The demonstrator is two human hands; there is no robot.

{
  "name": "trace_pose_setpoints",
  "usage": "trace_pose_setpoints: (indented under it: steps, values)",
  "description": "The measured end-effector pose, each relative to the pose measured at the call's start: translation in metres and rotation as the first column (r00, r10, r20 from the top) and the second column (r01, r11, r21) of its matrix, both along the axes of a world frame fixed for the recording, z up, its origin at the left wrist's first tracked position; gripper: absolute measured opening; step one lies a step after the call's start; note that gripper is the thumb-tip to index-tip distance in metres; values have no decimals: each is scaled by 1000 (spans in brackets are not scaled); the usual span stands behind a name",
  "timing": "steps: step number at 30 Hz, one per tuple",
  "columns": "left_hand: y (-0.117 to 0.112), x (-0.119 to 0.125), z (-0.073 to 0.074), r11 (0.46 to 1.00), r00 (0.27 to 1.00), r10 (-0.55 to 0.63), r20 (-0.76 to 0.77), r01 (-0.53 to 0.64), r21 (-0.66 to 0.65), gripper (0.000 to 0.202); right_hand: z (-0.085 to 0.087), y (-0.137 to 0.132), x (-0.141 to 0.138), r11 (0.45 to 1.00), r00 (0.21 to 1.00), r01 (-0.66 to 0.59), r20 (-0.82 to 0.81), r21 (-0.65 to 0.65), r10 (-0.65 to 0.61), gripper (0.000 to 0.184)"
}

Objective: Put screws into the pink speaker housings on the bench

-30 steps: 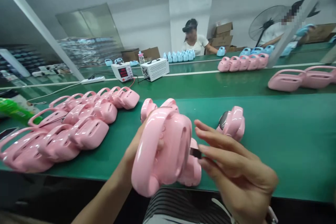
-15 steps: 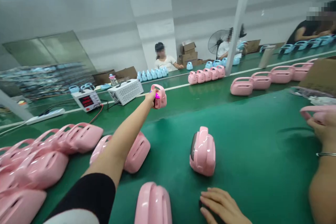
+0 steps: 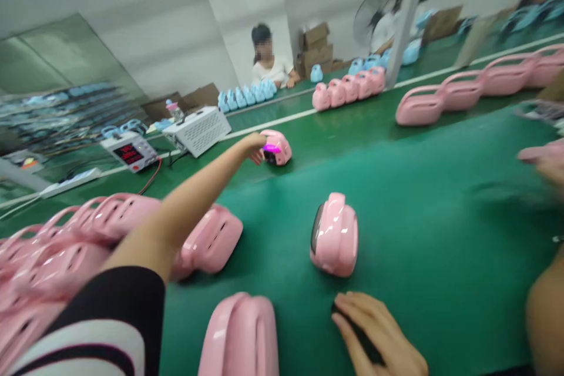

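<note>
My left hand [image 3: 254,146] is stretched far across the green belt [image 3: 432,217]. Its fingers close on the side of a small pink device [image 3: 277,148] that rests on the belt with a magenta light glowing. My right hand [image 3: 379,335] lies low at the near edge, thumb and fingers around a small dark part [image 3: 352,324]. Just beyond it a pink handled device [image 3: 335,235] stands on end. Another pink device [image 3: 240,335] sits at the bottom edge. The picture is blurred by motion.
A heap of pink devices [image 3: 88,235] fills the left. A power supply [image 3: 128,151] and a white box [image 3: 200,129] stand behind. Rows of pink devices [image 3: 467,91] line the far belt. Another person's hand [image 3: 546,161] and arm [image 3: 544,317] are at the right. A seated person [image 3: 267,64] works far off.
My left arm, which held the lit pink device in the air, has lowered it onto the belt. My right hand stayed low at the near edge. The view tilted.
</note>
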State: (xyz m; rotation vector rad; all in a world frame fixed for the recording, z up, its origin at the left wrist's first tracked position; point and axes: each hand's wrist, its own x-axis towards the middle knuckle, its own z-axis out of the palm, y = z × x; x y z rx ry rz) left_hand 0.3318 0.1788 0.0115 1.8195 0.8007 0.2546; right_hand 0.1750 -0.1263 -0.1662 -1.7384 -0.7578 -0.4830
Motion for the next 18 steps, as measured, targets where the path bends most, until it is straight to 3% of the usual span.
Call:
trace_pose_setpoints:
  steps: [2, 4, 6, 7, 8, 10, 11, 13, 14, 16, 18]
  values:
    - [-11, -37, 16, 999, 1000, -14, -8, 15, 48, 35, 8, -6, -3, 998, 999, -24, -46, -53, 21, 11]
    - [-25, -91, 27, 994, 999, -50, -12, 51, 100, 23, 13, -9, -5, 995, 996, -9, -94, -98, 0, 9]
    - [-46, -156, 26, 910, 950, -312, -20, 305, 282, 29, 15, -10, -6, 990, 992, 3, -123, -142, -21, 10]
    - [-58, -189, 18, 898, 930, -364, 43, 338, 281, 27, 15, -10, -7, 986, 991, 4, -133, -165, -27, 11]
    - [-70, -220, 6, 923, 925, -354, 136, 322, 210, 27, 15, -10, -8, 983, 990, 10, -140, -183, -36, 11]
    - [-90, -270, -31, 985, 947, -158, 280, 170, -19, 31, 16, -11, -9, 976, 986, 20, -157, -216, -55, 14]
    - [-97, -286, -51, 983, 948, -46, 315, 99, -154, 37, 16, -11, -9, 973, 984, 24, -166, -230, -63, 15]
    - [-109, -303, -88, 931, 946, 32, 324, 90, -354, 49, 17, -12, -9, 967, 981, 30, -179, -252, -77, 17]
    - [-114, -305, -102, 926, 946, 37, 322, 89, -368, 54, 17, -12, -9, 965, 980, 32, -183, -259, -82, 17]
    - [-122, -301, -115, 923, 946, 33, 323, 95, -374, 58, 17, -13, -8, 963, 977, 50, -190, -265, -102, 16]
    - [-129, -296, -116, 903, 943, 69, 325, 79, -422, 56, 16, -15, -7, 959, 971, 61, -208, -276, -122, 16]
